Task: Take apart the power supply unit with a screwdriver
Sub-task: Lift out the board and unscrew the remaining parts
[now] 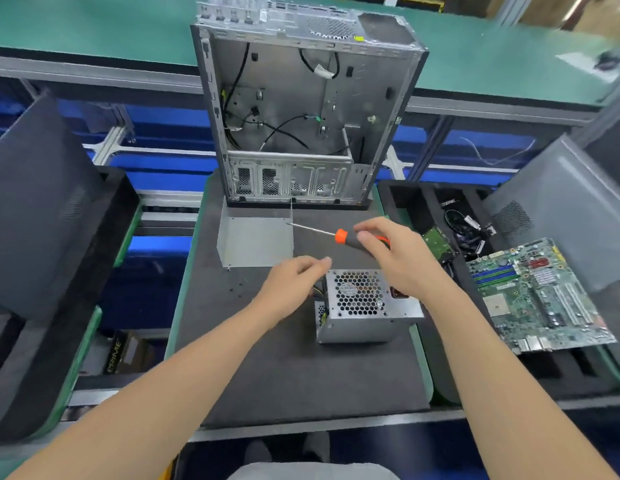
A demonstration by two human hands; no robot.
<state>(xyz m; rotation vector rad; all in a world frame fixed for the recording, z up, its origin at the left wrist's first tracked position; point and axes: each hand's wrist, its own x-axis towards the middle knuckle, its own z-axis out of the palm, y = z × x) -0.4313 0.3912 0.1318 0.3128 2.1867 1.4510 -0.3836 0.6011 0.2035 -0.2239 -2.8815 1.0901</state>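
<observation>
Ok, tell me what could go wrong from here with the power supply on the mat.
1. The small screws lie loose on the mat near the left forearm; a sweep could scatter them.
2. The power supply unit sits at the mat's right edge, so pushing on it might slide it off.
3. The right hand holds the screwdriver close to the left hand; a slip could jab it.

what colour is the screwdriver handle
Black with an orange collar; the screwdriver handle shows best in the head view, held in the right hand.
</observation>
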